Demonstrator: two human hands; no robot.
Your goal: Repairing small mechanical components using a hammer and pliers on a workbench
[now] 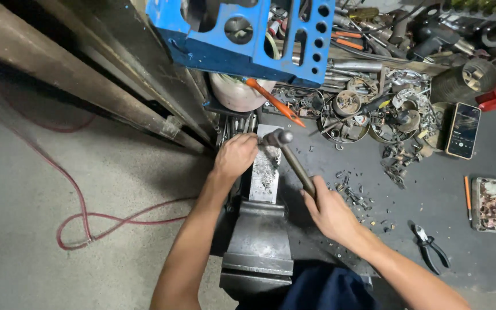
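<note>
On the grey steel bench vise [258, 241], the left hand [235, 156] is closed over a small workpiece, hidden under the fingers, at the flat metal block [265, 172]. The right hand [329, 211] is clamped around the wooden-handled ball-peen hammer [290, 154] — head poised just beside the left fingers. Advisable: short, square blows — fingers kept clear of the striking face.

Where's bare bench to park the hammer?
Bare dark bench between the scattered bits, the pliers and the small parts tray; more below the phone. Crowded behind the vise, around the metal rings and blue rack.
</note>
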